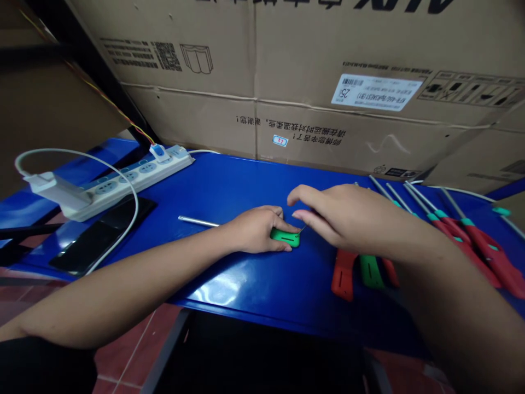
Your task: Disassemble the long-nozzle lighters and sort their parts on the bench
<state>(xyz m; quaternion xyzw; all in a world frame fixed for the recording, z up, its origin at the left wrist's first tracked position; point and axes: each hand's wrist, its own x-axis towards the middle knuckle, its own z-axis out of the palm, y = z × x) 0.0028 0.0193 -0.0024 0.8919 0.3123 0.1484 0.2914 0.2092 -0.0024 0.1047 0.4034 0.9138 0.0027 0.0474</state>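
I'm gripping a green screwdriver handle [285,237] in my left hand [254,230], its steel shaft [199,221] running leftward, with my empty right hand [344,216] narrowly parted just beside the handle's tip end.

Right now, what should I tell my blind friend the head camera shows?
The left hand grips a green screwdriver on a blue table, with the right hand open just beside it. Red screwdrivers lie farther right.

Green slotted screwdriver handle [285,237], lying flat
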